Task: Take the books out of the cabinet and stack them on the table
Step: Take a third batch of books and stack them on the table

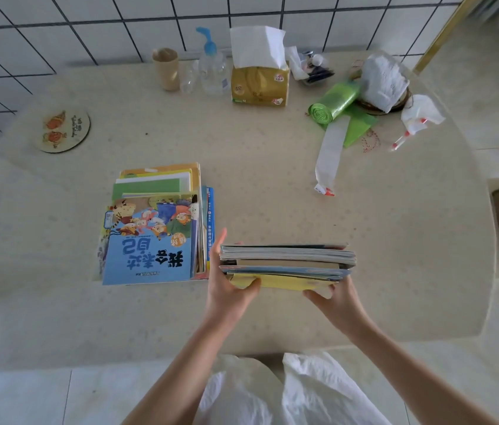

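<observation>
Above the near middle of the beige speckled worktop (272, 185), both hands hold a flat bundle of thin paperback books (286, 262): the left hand (229, 286) and right hand (331, 299) each have fingers curled under its ends, thumbs on the yellow bottom cover. Just left lies a pile of colourful picture books (153, 231) topped by a blue cover.

Two hands, left hand (229, 286) and right hand (331, 299). Two lots of books: one stack (156, 228) on the table (272, 194), one held bundle (286, 263). One tissue pack (259, 85), one pump bottle (212, 67), one green bag roll (334, 102), one round coaster (62, 128), one cardboard tube (166, 69).
</observation>
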Motion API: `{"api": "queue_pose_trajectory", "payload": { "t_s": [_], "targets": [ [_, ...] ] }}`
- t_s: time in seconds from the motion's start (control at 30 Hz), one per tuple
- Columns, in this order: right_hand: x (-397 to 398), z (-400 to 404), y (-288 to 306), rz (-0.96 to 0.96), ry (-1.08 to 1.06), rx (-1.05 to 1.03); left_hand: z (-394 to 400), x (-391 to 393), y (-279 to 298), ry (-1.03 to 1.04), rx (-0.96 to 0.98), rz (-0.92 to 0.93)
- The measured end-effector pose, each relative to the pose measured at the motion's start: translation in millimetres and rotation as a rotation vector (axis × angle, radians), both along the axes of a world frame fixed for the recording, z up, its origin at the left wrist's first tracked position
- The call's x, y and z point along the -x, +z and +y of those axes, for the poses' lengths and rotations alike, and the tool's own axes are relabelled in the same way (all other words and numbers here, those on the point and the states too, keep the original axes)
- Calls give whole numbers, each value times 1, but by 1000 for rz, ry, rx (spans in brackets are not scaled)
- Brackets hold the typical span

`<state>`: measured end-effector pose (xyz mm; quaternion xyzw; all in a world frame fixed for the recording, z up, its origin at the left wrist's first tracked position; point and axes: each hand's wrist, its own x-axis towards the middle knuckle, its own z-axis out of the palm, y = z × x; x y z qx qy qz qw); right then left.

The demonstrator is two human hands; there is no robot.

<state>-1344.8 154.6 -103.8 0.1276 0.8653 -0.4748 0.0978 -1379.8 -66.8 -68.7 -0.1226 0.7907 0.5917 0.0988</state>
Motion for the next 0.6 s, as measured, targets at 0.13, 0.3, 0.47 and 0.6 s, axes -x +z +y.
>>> {"api": "queue_pose_trajectory", "payload": {
  "t_s": [0.13,0.3,0.47,0.6],
  "targets": [
    [0,3,-9,0,-53,-9,-2,0,-4,-37,109,-127],
    [2,5,-10,-1,-72,-52,-6,10,-3,-83,292,-222],
    [9,3,11,8,-27,-101,-16,14,4,-130,305,-148],
    [25,7,51,71,-4,-102,-19,24,30,-86,176,-38]
  ]
}}
